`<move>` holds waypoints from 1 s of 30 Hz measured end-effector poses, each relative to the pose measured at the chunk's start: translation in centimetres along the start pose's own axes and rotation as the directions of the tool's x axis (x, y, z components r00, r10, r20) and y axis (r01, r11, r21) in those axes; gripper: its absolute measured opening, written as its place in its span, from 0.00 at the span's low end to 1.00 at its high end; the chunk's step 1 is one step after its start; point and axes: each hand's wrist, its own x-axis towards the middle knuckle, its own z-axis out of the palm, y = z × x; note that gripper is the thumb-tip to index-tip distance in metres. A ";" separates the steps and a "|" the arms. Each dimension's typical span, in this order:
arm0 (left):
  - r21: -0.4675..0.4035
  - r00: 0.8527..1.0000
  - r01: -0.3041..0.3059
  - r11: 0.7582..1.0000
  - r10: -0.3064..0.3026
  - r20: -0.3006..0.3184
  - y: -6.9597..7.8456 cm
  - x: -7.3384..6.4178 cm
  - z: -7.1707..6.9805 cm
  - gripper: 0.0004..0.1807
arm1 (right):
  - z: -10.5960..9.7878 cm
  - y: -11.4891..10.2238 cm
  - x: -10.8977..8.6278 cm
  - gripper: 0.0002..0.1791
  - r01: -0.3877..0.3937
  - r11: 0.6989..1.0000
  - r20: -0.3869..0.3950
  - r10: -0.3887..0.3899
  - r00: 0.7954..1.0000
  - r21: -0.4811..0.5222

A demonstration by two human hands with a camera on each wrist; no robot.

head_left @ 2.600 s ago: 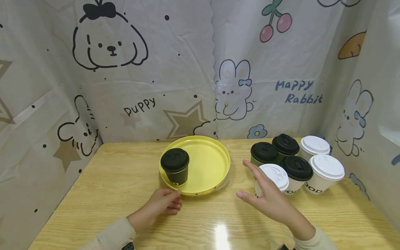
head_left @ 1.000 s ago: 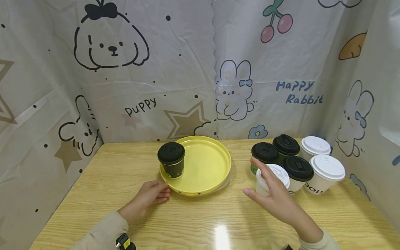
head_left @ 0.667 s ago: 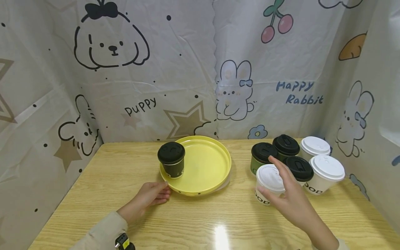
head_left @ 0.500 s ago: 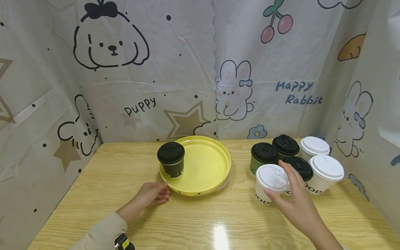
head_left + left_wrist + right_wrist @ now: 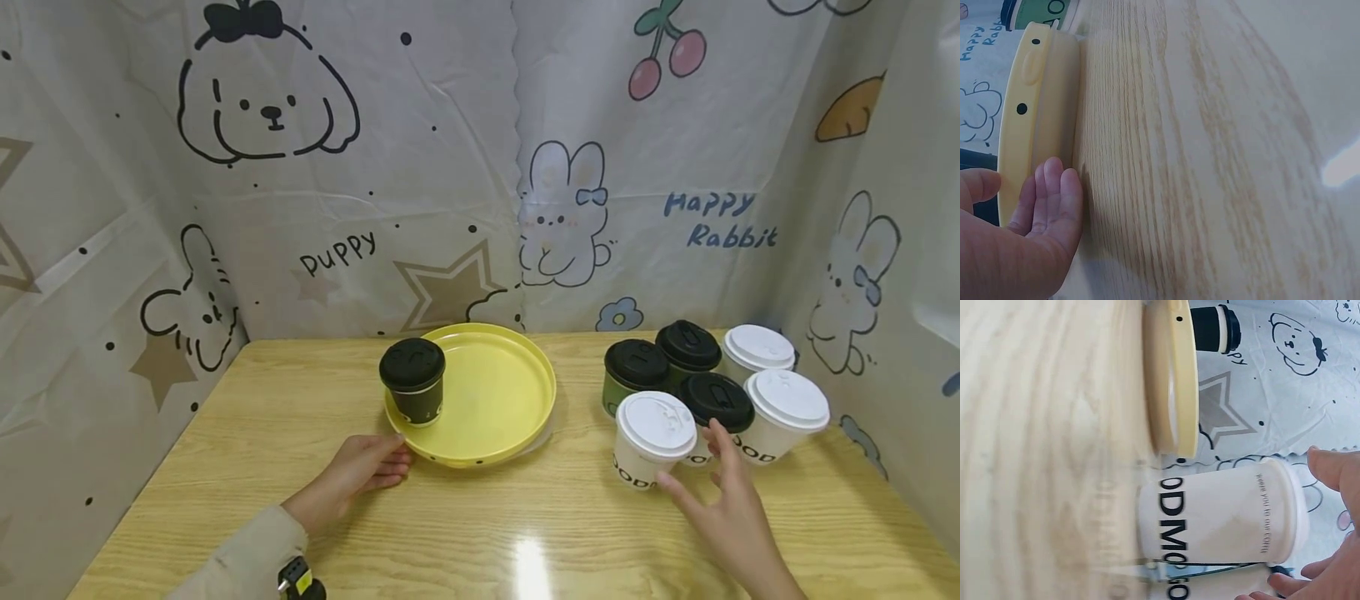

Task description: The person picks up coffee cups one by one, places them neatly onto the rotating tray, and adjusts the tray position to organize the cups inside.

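Observation:
My left hand (image 5: pixel 367 471) grips the near left edge of a round yellow tray (image 5: pixel 491 417). In the left wrist view its thumb is at the tray's rim (image 5: pixel 1019 125) and the fingers lie along the outer wall. A dark paper coffee cup with a black lid (image 5: pixel 412 379) stands upright on the tray's left side. My right hand (image 5: pixel 731 517) is spread, thumb and fingers apart, just right of a white coffee cup with a white lid (image 5: pixel 652 442). In the right wrist view this white cup (image 5: pixel 1229 512) stands upright, the fingers near its lid end, holding nothing.
Behind the white cup stand more lidded cups close together: a green one with a black lid (image 5: pixel 633 375), two others with black lids (image 5: pixel 716 404), and two with white lids (image 5: pixel 783 408). A patterned curtain (image 5: pixel 450 167) encloses the wooden table (image 5: pixel 465 533) at back and sides.
My right hand has drawn back rightward and toward me, uncovering the white cup. Earlier, my left hand and the black-lidded cup shifted left together along the tray's edge.

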 end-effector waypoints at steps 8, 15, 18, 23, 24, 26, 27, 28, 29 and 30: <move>0.004 1.000 -0.004 1.000 0.004 -0.009 0.1 0.2 0.1 0.21 | 1.4 1.4 0.7 0.55 -0.138 0.978 0.102 0.122 0.987 0.158; -0.003 1.000 -0.006 1.000 0.006 -0.014 -0.1 0.2 0.2 0.21 | 3.1 1.6 1.1 0.56 -0.240 0.929 0.117 0.215 0.970 0.280; -0.004 1.000 -0.008 1.000 0.008 -0.021 -0.2 0.2 0.2 0.21 | 3.8 1.5 1.4 0.56 -0.261 0.908 0.100 0.241 0.965 0.327; 0.000 1.000 -0.006 1.000 0.006 -0.020 -0.2 0.1 0.3 0.21 | 4.1 1.2 1.7 0.54 -0.294 0.886 0.070 0.289 0.955 0.358; -0.001 1.000 -0.005 1.000 0.005 -0.021 -0.3 0.1 0.3 0.21 | 4.2 1.1 1.7 0.54 -0.305 0.880 0.074 0.299 0.951 0.365; -0.001 1.000 -0.005 1.000 0.005 -0.023 -0.2 0.1 0.3 0.21 | 4.3 1.1 1.9 0.55 -0.325 0.870 0.085 0.316 0.945 0.371; 0.000 1.000 -0.007 1.000 0.007 -0.024 -0.2 0.1 0.3 0.21 | 4.4 1.2 2.0 0.56 -0.331 0.866 0.092 0.320 0.943 0.375; 0.000 1.000 -0.008 1.000 0.008 -0.026 -0.2 0.1 0.2 0.21 | 4.5 1.2 2.1 0.56 -0.334 0.861 0.098 0.322 0.942 0.383; 0.000 1.000 -0.007 1.000 0.007 -0.028 -0.2 0.0 0.2 0.21 | 4.5 1.2 2.2 0.57 -0.337 0.861 0.100 0.324 0.941 0.381; 0.000 1.000 -0.010 1.000 0.010 -0.028 -0.1 0.0 0.2 0.21 | 4.5 1.3 2.3 0.57 -0.339 0.859 0.102 0.325 0.940 0.385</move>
